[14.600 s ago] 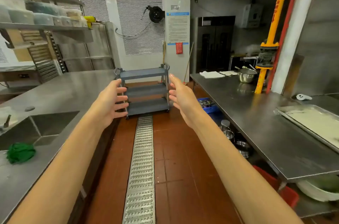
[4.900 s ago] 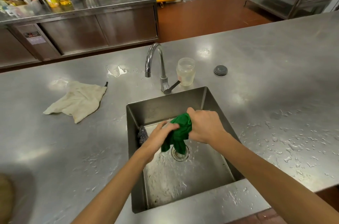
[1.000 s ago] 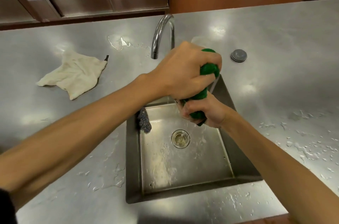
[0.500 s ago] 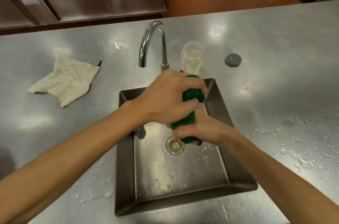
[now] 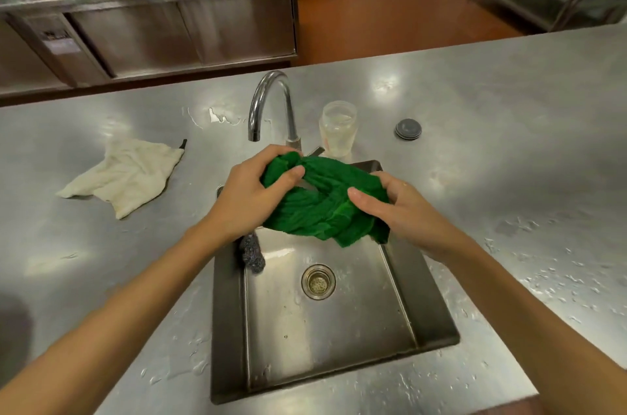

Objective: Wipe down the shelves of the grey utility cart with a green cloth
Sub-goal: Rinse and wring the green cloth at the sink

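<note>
Both hands have drawn apart sideways since half a second ago, when the left was stacked above the right on a tightly wrung roll. The green cloth [image 5: 322,207] now hangs between them as a loose, crumpled band, held in the air above the far half of the sink [image 5: 228,312] and touching nothing but the hands.

The left grip [image 5: 247,197] is closed on the cloth's left end, with the fingers curled over the top of the bunched fabric and the thumb pressed against its near side. The right grip [image 5: 403,211] is closed on the right end, the thumb lying along the front of the cloth and the fingers hidden behind it. A corner of the cloth droops below the right grip, over the sink's right wall.

Inside the sink, a dark steel scourer [image 5: 251,253] leans in the far left corner, and the drain [image 5: 318,281] sits near the middle of the wet floor. Behind the sink's far rim stands the curved tap [image 5: 268,99], with a clear jar [image 5: 337,127] just to its right. A grey round plug [image 5: 408,129] lies farther right on the steel surface [image 5: 509,143]. Well to the left of the sink, a cream rag [image 5: 125,173] lies crumpled. Water droplets speckle the surface to the right of the sink and along its near edge.
</note>
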Available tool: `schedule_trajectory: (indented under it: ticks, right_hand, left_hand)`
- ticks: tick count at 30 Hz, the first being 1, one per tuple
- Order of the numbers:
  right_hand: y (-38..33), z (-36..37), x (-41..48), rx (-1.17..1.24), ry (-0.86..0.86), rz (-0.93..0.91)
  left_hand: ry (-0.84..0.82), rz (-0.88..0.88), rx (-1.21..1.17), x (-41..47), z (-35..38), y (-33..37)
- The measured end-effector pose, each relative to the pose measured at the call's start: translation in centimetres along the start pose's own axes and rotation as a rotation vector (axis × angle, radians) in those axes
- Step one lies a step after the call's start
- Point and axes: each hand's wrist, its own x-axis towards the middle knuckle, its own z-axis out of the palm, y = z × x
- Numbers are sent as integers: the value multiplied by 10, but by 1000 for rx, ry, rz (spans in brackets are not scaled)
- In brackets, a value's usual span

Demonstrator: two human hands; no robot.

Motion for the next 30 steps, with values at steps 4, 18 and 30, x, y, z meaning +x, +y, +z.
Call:
schedule_trajectory:
  ticks: [4, 18, 30]
  right_hand:
    - [-7, 5, -25, 24, 74, -46]
    - [-32, 51, -89, -78, 382, -244]
    - [-22, 68, -149, -350, 580, -206]
  left_hand:
    - [-86, -46, -98, -18, 5, -3]
    - [-201, -133, -96, -84, 27, 8]
    - [-298, 215, -99, -127, 47, 48]
